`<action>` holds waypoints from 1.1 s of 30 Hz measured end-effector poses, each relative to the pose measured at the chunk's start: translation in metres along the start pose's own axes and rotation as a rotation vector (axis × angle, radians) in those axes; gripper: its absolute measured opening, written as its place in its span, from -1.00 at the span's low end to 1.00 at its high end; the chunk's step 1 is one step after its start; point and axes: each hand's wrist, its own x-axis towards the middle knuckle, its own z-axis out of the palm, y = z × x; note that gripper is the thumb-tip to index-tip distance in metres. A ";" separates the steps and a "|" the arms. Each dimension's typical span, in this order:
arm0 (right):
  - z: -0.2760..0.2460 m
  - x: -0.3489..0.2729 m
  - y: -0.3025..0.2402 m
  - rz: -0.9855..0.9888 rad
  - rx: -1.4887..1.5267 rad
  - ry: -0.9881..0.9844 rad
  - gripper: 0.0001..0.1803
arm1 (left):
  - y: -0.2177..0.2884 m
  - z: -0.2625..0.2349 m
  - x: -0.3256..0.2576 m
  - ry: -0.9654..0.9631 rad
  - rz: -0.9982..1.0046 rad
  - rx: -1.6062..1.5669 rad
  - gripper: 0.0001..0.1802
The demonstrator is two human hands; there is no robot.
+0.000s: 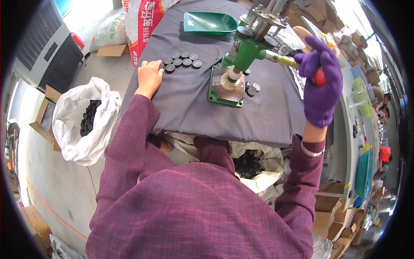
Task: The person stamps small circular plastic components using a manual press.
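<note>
My bare left hand rests on the grey cloth at the left of the table. Its fingers are bent, and thumb and index finger close at a black round cap on the edge of a cluster. Several more black caps lie beside it. My right hand, in a purple glove, is wrapped round the lever of a green hand press, with a red knob showing between the fingers. A pale round piece sits under the ram. Small round pieces lie right of the press base.
A green scoop lies at the table's far side. Left of the table stands a white sack of black caps, and another sack sits below its front edge. A grey air cooler stands far left; cardboard boxes lie right.
</note>
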 end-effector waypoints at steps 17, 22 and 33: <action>-0.006 0.031 0.019 -0.004 -0.049 0.153 -0.42 | 0.189 0.008 -0.015 0.027 0.051 -0.758 -0.31; -0.012 0.035 0.007 0.093 0.059 0.059 -0.42 | 0.180 0.011 -0.017 0.262 0.098 -0.781 -0.48; 0.022 0.030 0.001 0.046 0.110 0.280 -0.50 | 0.151 0.000 -0.034 -0.004 0.177 -0.787 -0.50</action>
